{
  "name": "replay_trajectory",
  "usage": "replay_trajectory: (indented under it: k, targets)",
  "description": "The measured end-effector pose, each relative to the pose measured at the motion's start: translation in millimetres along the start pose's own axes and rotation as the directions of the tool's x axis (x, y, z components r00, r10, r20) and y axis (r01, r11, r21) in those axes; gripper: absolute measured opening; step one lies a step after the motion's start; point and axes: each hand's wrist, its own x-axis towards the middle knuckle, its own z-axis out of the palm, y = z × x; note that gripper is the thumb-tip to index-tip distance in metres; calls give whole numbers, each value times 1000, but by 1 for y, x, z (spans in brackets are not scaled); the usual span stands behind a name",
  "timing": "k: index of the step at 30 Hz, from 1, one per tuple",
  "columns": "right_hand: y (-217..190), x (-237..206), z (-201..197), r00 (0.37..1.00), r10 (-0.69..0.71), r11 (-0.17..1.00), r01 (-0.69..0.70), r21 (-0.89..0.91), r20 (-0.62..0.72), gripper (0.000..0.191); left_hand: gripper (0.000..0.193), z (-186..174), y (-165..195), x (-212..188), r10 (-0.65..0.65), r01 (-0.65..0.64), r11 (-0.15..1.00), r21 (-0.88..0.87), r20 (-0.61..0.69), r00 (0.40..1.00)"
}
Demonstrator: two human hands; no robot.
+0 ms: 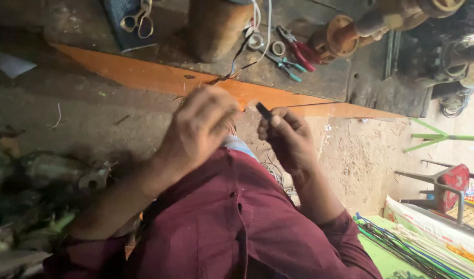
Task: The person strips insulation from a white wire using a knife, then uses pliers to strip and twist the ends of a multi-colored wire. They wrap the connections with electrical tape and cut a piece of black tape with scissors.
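Note:
My left hand (pixel 200 126) is curled shut in front of my maroon shirt (pixel 237 227), its fingers pinching thin wires (pixel 231 75) that run up toward the bench; what lies inside the fist is hidden. My right hand (pixel 288 137) is closed around a small dark tool (pixel 263 111) whose tip sticks up near the left hand's fingertips. Both hands hover just below the orange edge of the workbench (pixel 159 77).
On the bench lie scissors (pixel 137 19), red-handled pliers (pixel 301 49), teal-handled pliers (pixel 287 64), tape rolls (pixel 278 48) and a brown cylinder (pixel 213 28). A rusty pump-like part (pixel 350 31) sits at right. Metal junk (pixel 45 175) is at left, bundled rods (pixel 412 248) at lower right.

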Motion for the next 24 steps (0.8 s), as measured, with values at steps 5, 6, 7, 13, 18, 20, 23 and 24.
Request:
replay_trajectory:
  k: [5,6,7,13,18,20,23,24]
  targets:
    - [6,6,-1,985,-161,987,162,-4,57,14,23,25,22,21,34,-27,995,-93,72,997]
    - [4,7,-4,982,-175,984,177,-23,65,14,21,30,23,25,36,-31,997,-78,64,997]
    - [1,8,-7,980,-185,981,189,-43,71,14,20,36,25,29,34,-30,997,-66,56,998]
    - [-27,18,-36,959,-266,944,279,-175,95,13,14,72,31,48,56,-55,998,-22,41,998]
    - [-48,31,-56,942,-315,899,336,-280,120,13,16,114,41,66,218,-191,948,254,-82,972]
    - [-57,35,-65,948,-295,897,318,-307,120,13,15,130,45,70,65,-45,988,150,-129,989]
    - [-73,42,-83,947,-241,917,294,-268,214,13,11,151,46,77,-279,268,956,-116,-92,956]
    - [-78,44,-91,950,-206,933,263,-244,234,13,12,156,47,79,-420,406,890,-206,-29,907]
